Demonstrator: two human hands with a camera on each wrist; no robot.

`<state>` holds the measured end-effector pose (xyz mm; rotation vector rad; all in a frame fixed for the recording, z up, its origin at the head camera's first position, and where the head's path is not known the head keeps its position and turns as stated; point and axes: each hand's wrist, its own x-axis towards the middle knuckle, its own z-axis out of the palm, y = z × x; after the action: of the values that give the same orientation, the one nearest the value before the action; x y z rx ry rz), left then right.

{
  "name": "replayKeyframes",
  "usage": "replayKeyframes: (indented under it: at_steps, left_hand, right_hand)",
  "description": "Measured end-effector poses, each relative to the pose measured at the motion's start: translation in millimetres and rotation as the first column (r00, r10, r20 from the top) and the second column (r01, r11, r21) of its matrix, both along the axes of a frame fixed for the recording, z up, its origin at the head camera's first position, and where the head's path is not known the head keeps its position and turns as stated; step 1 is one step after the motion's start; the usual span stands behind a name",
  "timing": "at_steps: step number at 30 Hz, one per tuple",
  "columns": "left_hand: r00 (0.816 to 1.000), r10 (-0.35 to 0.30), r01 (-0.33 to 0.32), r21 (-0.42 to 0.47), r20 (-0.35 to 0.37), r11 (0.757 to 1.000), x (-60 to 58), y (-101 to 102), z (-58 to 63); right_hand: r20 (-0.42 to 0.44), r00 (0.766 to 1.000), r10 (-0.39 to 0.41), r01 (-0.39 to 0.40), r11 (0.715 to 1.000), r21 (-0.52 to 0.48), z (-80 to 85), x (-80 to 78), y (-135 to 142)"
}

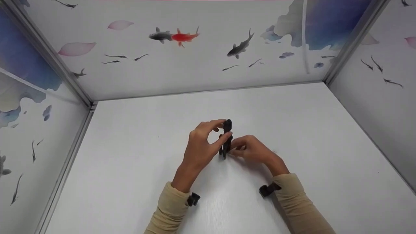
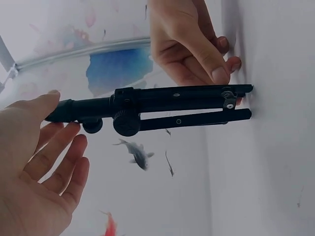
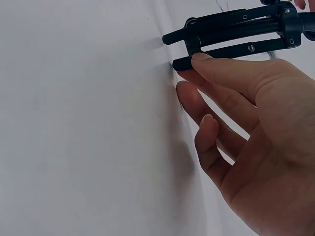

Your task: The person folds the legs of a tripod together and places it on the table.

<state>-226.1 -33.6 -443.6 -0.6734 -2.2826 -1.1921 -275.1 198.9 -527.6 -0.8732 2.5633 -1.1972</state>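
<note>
A small black tripod (image 1: 227, 126) stands upright over the white table, its legs folded nearly together and their feet at or close to the surface. My left hand (image 1: 199, 144) pinches its top end between thumb and fingers. In the left wrist view, a round knob (image 2: 127, 123) shows on the tripod's side. Low down on the other side, my right hand (image 1: 255, 151) pinches one leg (image 3: 238, 51) near its foot with thumb and index finger. The other right fingers curl below that leg in the right wrist view.
The white tabletop (image 1: 130, 156) spreads around both hands. White panels printed with fish and petals (image 1: 201, 68) enclose it at the back and both sides, joined by grey metal posts. Each sleeve cuff has a black wrist device (image 1: 267, 190).
</note>
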Motion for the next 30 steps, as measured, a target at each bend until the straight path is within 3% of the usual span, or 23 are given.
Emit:
replayKeyframes:
  at_steps: [11,19,25,30]
  left_hand:
    - [0.999,0.021,-0.021,0.010,-0.034,1.000,-1.0,-4,0.9]
    - [1.000,0.028,-0.028,0.035,-0.005,0.999,-4.5,-17,7.9]
    - [0.997,-0.001,-0.004,0.063,0.078,0.998,-9.3,-36,10.9]
    - [0.983,0.006,-0.025,0.099,0.184,0.995,-11.7,-49,9.3]
  right_hand:
    - [-0.032,1.000,-0.002,0.002,1.000,0.018,4.3,-0.2,-2]
    - [-0.024,0.999,-0.040,0.040,0.999,0.026,8.1,0.8,2]
    - [-0.036,0.998,-0.049,0.050,0.999,0.022,10.9,0.1,7]
    - [-0.047,0.997,-0.066,0.067,0.998,0.016,13.1,-0.5,10]
